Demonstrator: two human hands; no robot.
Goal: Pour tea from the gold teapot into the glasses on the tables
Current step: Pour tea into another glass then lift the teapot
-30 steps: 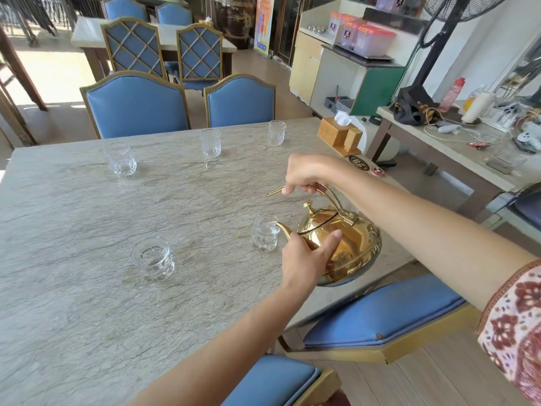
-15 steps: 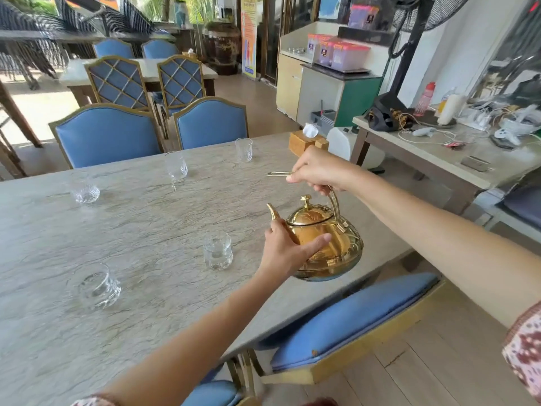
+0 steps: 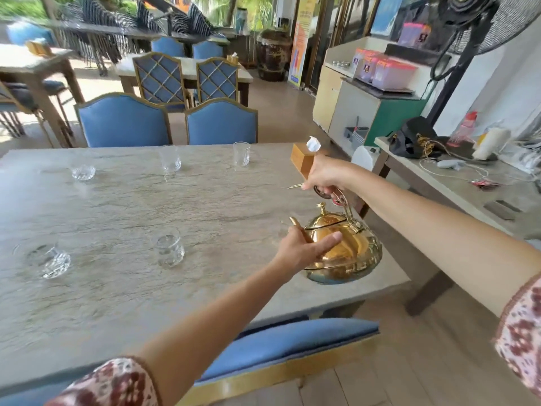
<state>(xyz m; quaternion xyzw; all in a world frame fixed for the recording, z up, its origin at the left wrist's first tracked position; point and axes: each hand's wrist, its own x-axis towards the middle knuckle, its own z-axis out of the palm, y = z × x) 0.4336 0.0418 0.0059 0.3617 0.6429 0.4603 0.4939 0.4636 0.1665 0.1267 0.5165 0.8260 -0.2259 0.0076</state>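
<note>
While the gold teapot hangs in the air above the near right corner of the stone table, its spout points to the left and a little far, toward the middle of the table, and this direction decides the coming pour. The right hand is above the pot and is clamped on the top of the arched handle, so the pot hangs directly below it. The left hand lies against the left side of the body, just under the spout, with the thumb spread and the fingers open on the metal; it supports and does not grip. The pot stands almost upright, and no tea is seen coming out. The nearest glass stands on the table to the left of the spout, apart from it, and it seems to hold some liquid already, though I cannot tell how much. A second near glass is further left. Three more glasses stand along the far edge: the far left glass, the far middle glass and the far right glass. In my judgement the far right glass is the closest unfilled one, ahead of the spout.
</note>
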